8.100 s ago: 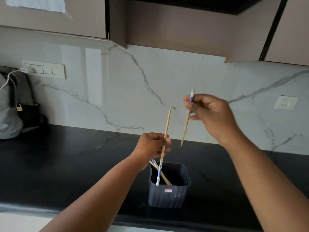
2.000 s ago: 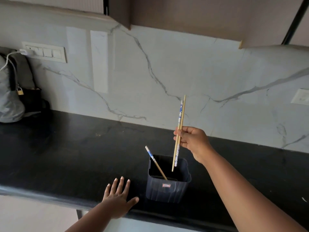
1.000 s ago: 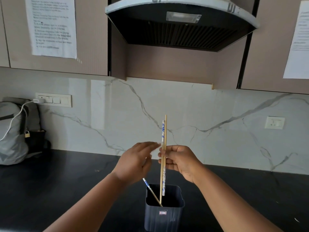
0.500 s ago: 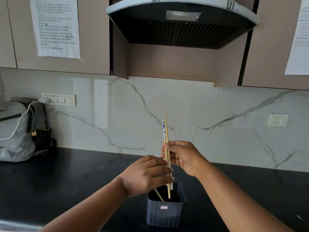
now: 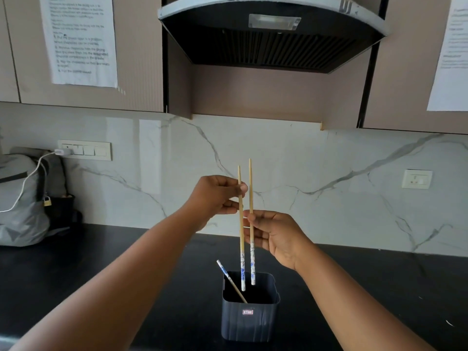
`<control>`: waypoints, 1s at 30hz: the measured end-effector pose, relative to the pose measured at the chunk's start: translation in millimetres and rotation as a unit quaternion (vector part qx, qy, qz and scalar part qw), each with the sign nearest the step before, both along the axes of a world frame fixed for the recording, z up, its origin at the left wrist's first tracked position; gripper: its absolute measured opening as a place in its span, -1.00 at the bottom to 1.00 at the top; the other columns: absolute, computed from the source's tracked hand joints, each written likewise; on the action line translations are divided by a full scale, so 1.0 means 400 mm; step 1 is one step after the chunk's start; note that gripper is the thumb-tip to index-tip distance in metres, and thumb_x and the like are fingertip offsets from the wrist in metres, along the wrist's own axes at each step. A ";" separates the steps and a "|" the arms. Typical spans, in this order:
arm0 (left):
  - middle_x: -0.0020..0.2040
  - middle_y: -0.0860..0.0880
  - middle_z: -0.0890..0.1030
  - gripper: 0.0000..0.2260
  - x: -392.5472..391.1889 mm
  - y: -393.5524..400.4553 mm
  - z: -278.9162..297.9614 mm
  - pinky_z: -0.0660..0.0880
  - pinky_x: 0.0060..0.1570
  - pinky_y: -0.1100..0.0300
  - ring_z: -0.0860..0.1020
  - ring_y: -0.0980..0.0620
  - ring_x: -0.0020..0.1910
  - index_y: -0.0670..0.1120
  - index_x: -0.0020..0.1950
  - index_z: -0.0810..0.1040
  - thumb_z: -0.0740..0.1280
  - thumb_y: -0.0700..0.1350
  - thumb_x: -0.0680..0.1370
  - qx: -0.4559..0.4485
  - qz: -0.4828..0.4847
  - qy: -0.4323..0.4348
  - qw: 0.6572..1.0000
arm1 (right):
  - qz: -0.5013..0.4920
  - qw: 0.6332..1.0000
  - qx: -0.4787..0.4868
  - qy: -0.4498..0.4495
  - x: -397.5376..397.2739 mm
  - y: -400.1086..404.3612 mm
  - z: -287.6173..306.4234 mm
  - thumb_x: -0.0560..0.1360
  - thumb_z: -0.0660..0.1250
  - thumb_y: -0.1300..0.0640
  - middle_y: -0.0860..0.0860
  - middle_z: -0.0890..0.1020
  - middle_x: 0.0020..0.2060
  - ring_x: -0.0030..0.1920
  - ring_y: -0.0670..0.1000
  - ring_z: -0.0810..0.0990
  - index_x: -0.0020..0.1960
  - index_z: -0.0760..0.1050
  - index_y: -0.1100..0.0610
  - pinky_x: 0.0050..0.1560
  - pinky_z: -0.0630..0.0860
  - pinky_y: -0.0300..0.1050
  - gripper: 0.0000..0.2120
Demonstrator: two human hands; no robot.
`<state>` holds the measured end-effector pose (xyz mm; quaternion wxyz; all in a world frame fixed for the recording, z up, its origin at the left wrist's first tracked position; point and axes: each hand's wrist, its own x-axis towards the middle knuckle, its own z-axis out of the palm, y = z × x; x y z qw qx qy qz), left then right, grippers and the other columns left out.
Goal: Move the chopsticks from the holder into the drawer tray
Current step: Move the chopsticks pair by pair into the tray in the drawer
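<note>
A dark square holder [image 5: 250, 317] stands on the black counter near its front edge. One chopstick [image 5: 231, 280] leans inside it, blue-patterned end up. Above the holder I hold two upright wooden chopsticks with their blue-patterned ends down. My left hand [image 5: 215, 196] pinches the left chopstick [image 5: 241, 236] near its top. My right hand [image 5: 274, 236] pinches the right chopstick [image 5: 251, 193] at about mid-length. The two sticks are a little apart and parallel. No drawer or tray is in view.
A grey backpack [image 5: 20, 198] with a white charging cable sits at the back left of the black counter [image 5: 101, 254]. A range hood [image 5: 271, 31] and cabinets with taped papers hang overhead. A switch panel [image 5: 84, 150] and a socket [image 5: 416, 179] are on the marble wall.
Half a second ago my right hand held both sticks together with my left hand low by the holder. Now my left hand has risen with one stick, held apart from the other.
</note>
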<state>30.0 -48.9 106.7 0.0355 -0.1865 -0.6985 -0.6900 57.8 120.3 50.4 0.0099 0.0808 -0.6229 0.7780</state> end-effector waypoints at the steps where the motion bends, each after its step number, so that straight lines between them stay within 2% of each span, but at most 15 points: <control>1: -0.24 -0.04 0.72 -0.93 -0.006 0.009 -0.011 0.58 -0.32 0.25 0.67 0.00 -0.32 -0.11 -0.15 0.69 0.51 -0.12 0.44 0.000 0.003 -0.007 1.000 | 0.001 1.000 0.005 -0.001 0.001 -0.006 -0.003 0.46 0.41 0.24 0.18 0.73 -0.12 -0.12 0.13 0.72 -0.04 0.67 0.23 -0.19 0.65 -0.07 -0.89; 4: -0.23 -0.09 0.72 -0.91 -0.022 0.029 -0.029 0.61 -0.29 0.20 0.68 -0.05 -0.28 -0.17 -0.14 0.68 0.52 -0.16 0.43 0.019 0.019 -0.027 0.999 | -0.008 0.999 0.035 -0.006 0.003 -0.019 -0.015 0.50 0.38 0.26 0.18 0.73 -0.12 -0.10 0.15 0.73 -0.01 0.65 0.25 -0.20 0.65 -0.08 -0.89; 7: -0.28 -0.07 0.70 -0.88 -0.031 0.032 -0.036 0.60 -0.31 0.21 0.68 -0.01 -0.33 -0.20 -0.14 0.67 0.53 -0.18 0.42 0.043 0.029 -0.045 0.998 | -0.024 0.998 0.056 -0.015 0.002 -0.025 -0.030 0.50 0.40 0.25 0.16 0.74 -0.12 -0.10 0.14 0.73 0.03 0.63 0.25 -0.20 0.66 -0.09 -0.86; 11: -0.22 -0.12 0.70 -0.84 -0.043 0.030 -0.033 0.61 -0.30 0.19 0.68 -0.02 -0.30 -0.22 -0.10 0.67 0.54 -0.17 0.41 0.042 0.038 -0.053 0.997 | -0.030 0.996 0.082 -0.022 -0.004 -0.030 -0.045 0.49 0.41 0.23 0.12 0.74 -0.14 -0.10 0.10 0.73 0.01 0.64 0.21 -0.15 0.66 -0.08 -0.89; 17: -0.11 -0.18 0.70 -0.82 -0.064 0.030 -0.053 0.65 -0.18 0.12 0.69 -0.11 -0.13 -0.25 -0.03 0.65 0.51 -0.19 0.44 0.005 0.030 -0.071 0.997 | -0.034 0.992 0.116 -0.023 -0.011 -0.041 -0.060 0.50 0.40 0.25 0.13 0.74 -0.16 -0.13 0.10 0.74 -0.05 0.66 0.19 -0.18 0.66 -0.10 -0.93; 23: -0.16 -0.13 0.69 -0.84 -0.092 0.026 -0.113 0.63 -0.27 0.18 0.67 0.02 -0.28 -0.26 -0.02 0.64 0.49 -0.21 0.46 -0.015 -0.001 -0.089 0.996 | -0.027 0.989 0.138 -0.043 -0.014 -0.034 -0.111 0.52 0.38 0.27 0.11 0.74 -0.20 -0.16 0.07 0.74 -0.05 0.65 0.20 -0.24 0.64 -0.15 -0.92; 25: -0.20 -0.09 0.67 -0.79 -0.104 0.020 -0.160 0.62 -0.22 0.13 0.64 0.04 -0.33 -0.23 -0.06 0.64 0.48 -0.09 0.48 -0.071 0.013 -0.065 0.995 | -0.019 0.985 0.163 -0.056 -0.009 -0.026 -0.154 0.53 0.37 0.26 0.10 0.74 -0.21 -0.16 0.05 0.74 -0.07 0.65 0.17 -0.23 0.64 -0.16 -0.92; 26: -0.26 -0.06 0.63 -0.71 -0.112 0.015 -0.188 0.58 -0.26 0.13 0.58 0.03 -0.36 -0.23 -0.11 0.63 0.46 0.02 0.49 -0.129 0.040 -0.033 0.990 | -0.013 0.981 0.184 -0.062 -0.007 -0.020 -0.182 0.53 0.37 0.26 0.10 0.74 -0.21 -0.17 0.04 0.73 -0.09 0.65 0.17 -0.22 0.64 -0.15 -0.92; 28: -0.39 0.01 0.51 -0.54 -0.118 0.002 -0.253 0.38 -0.36 0.19 0.46 0.05 -0.42 -0.18 -0.21 0.56 0.34 0.24 0.50 -0.255 0.095 0.024 0.962 | -0.004 0.966 0.247 -0.081 0.003 -0.011 -0.253 0.52 0.39 0.27 0.13 0.73 -0.21 -0.19 0.02 0.73 -0.12 0.66 0.18 -0.19 0.67 -0.12 -0.91; 30: -0.45 0.07 0.45 -0.47 -0.129 -0.021 -0.328 0.33 -0.39 0.21 0.43 0.13 -0.44 -0.12 -0.24 0.52 0.20 0.36 0.51 -0.305 0.116 0.035 0.945 | 0.015 0.939 0.330 -0.096 0.021 -0.005 -0.342 0.50 0.40 0.26 0.14 0.73 -0.20 -0.17 0.03 0.72 -0.13 0.66 0.22 -0.08 0.67 -0.07 -0.92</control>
